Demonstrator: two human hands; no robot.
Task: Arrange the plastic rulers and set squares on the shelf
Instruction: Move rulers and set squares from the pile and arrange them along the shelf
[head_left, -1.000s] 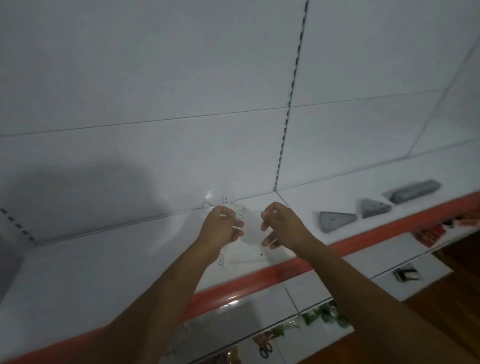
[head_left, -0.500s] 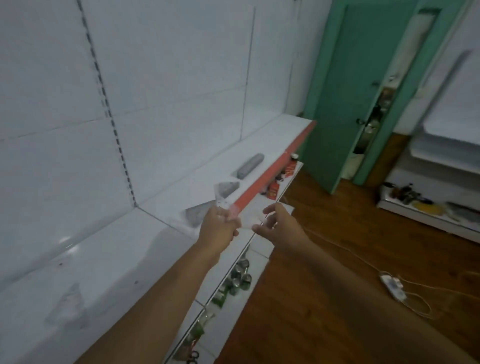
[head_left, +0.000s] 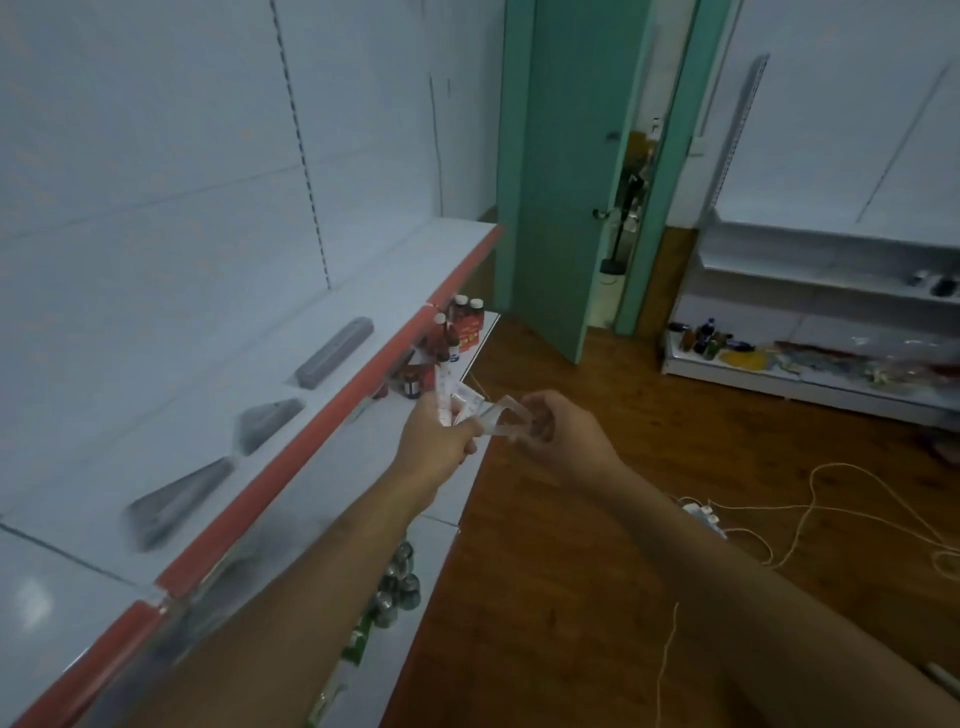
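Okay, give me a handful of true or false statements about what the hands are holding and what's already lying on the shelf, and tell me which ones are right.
1. The left hand grips a bunch of clear plastic rulers. True.
2. The right hand hangs idle at the side. False: it pinches a clear piece beside the left hand.
3. Three grey stacks lie on the red-edged shelf. True.
4. The green door is shut tight. False: it stands ajar.
5. The floor is bare. False: a cord lies there.

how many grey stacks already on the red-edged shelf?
3, in a row along the shelf: nearest triangular stack, smaller triangular stack beyond it, long ruler stack farthest. None seems hidden.
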